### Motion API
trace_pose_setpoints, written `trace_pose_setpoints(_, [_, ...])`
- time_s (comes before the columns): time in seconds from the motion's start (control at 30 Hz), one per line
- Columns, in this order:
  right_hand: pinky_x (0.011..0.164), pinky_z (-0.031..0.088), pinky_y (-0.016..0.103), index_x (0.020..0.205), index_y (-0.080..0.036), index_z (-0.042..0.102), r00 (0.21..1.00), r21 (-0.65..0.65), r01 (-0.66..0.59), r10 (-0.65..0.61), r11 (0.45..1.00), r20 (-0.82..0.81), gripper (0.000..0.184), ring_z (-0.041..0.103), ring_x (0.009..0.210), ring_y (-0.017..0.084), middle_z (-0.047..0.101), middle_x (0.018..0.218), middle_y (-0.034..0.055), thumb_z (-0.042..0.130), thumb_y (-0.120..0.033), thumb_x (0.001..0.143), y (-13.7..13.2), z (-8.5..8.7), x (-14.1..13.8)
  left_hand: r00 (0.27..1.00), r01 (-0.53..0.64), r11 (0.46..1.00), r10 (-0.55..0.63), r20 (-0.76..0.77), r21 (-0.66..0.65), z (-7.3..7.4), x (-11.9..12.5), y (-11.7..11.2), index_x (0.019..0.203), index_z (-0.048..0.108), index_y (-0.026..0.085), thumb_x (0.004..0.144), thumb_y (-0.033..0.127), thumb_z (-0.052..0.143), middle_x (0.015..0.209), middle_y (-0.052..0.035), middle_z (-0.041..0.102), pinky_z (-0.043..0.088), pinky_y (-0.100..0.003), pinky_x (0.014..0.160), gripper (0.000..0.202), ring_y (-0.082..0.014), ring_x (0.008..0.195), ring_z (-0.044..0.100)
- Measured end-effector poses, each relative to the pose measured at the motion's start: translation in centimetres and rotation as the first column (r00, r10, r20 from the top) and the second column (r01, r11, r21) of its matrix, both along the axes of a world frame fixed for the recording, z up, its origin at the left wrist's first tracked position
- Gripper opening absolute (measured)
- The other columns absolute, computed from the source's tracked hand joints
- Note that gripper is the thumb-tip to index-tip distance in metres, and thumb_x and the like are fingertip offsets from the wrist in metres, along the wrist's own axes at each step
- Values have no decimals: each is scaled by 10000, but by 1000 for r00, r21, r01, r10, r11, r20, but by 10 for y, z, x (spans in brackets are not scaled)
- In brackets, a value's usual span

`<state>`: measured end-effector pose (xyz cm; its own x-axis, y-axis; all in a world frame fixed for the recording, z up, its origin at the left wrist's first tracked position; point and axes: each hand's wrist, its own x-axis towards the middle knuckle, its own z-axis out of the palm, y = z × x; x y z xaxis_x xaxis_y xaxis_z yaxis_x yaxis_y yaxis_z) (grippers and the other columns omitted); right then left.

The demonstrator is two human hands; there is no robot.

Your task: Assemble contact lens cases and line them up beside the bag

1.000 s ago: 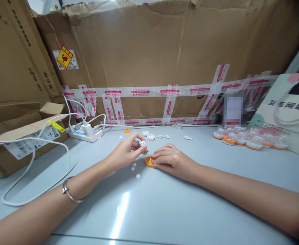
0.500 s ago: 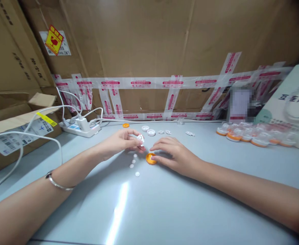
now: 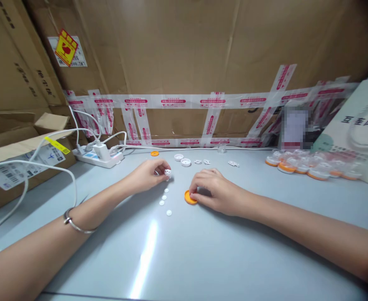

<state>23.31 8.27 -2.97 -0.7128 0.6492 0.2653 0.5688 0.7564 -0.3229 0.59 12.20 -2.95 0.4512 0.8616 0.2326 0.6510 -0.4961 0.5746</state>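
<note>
My left hand (image 3: pixel 149 174) is closed, its fingertips pinching a small white plastic part with holes (image 3: pixel 168 172) just above the table. To its right, my right hand (image 3: pixel 213 190) has thumb and fingers together at the right side of a shallow orange round base (image 3: pixel 189 198), which lies on the table. The fingers cover part of that base. Between and below the hands lie several small white gears; the nearest one (image 3: pixel 169 212) shows a toothed edge, and another gear (image 3: pixel 164 197) sits in a short row beneath the left hand.
Farther back lie an orange ring (image 3: pixel 154 154), white round caps (image 3: pixel 185 162), small white parts (image 3: pixel 233 164) and a clear cup (image 3: pixel 221 148). Several assembled orange-and-white pieces (image 3: pixel 318 165) stand at right. A power strip (image 3: pixel 100 158) and an open carton (image 3: pixel 24 163) are at left.
My left hand has drawn slightly left with the white part. The orange base has shifted a little right, and my right fingers have closed together at it.
</note>
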Motion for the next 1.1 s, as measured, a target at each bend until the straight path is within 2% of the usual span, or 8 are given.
trace_pose_setpoints(0.17, [804,301,328,795,-181,576,999,-15,-29,29,999,25,77,533,802,155,617,810,18,515,-223,819,-1,2,4,999,41,999,-41,1,-26,-2,0,1,826,586,140,723,215,574,760,-29,630,452,-242,668,127,-129,692,568])
trace_pose_setpoints(0.3, [810,295,319,772,-183,584,997,-18,-62,63,998,46,93,536,781,140,626,787,4,509,-208,820,-4,6,4,994,49,985,-31,106,-165,-6,0,6,846,573,137,712,227,604,783,-33,635,452,-254,693,165,-135,720,581])
trace_pose_setpoints(0.37, [808,295,312,760,-185,594,994,-20,-86,88,996,65,106,537,766,131,632,776,-3,505,-191,816,-7,8,4,978,81,952,-20,205,-294,-7,-2,7,850,566,137,697,242,633,799,-36,641,448,-263,718,197,-142,750,590])
trace_pose_setpoints(0.5, [783,300,309,731,-184,618,989,9,-94,92,996,113,118,539,733,130,645,748,-3,516,-153,782,-11,13,4,919,170,841,53,391,-514,-4,-8,9,873,589,141,680,265,675,822,-33,649,419,-255,734,245,-132,763,587])
trace_pose_setpoints(0.7, [785,296,319,706,-179,631,985,29,-110,105,994,138,144,555,707,131,662,728,2,510,-134,769,-13,15,5,877,192,804,116,466,-562,4,-13,8,830,633,119,698,248,662,727,-20,620,366,-211,639,186,-98,690,539])
trace_pose_setpoints(0.87, [772,303,309,678,-173,611,989,49,-105,99,993,110,121,542,673,117,655,708,-7,519,-141,751,-12,12,6,916,139,841,91,391,-523,4,-10,5,864,623,138,728,263,627,777,-23,636,388,-219,689,185,-108,723,554])
trace_pose_setpoints(0.97, [772,309,304,665,-168,587,991,39,-93,88,995,101,97,523,646,106,644,696,-17,525,-130,730,-11,11,6,965,137,875,-12,262,-464,1,-8,5,903,604,162,740,303,607,816,-23,651,407,-244,737,216,-130,757,573])
trace_pose_setpoints(1.1, [788,317,304,666,-171,564,994,-33,-75,77,997,80,61,513,656,106,632,698,-24,542,-140,714,-11,12,5,990,138,915,-113,88,-378,-2,-6,5,942,592,165,758,382,559,776,-25,650,422,-240,670,287,-145,715,573])
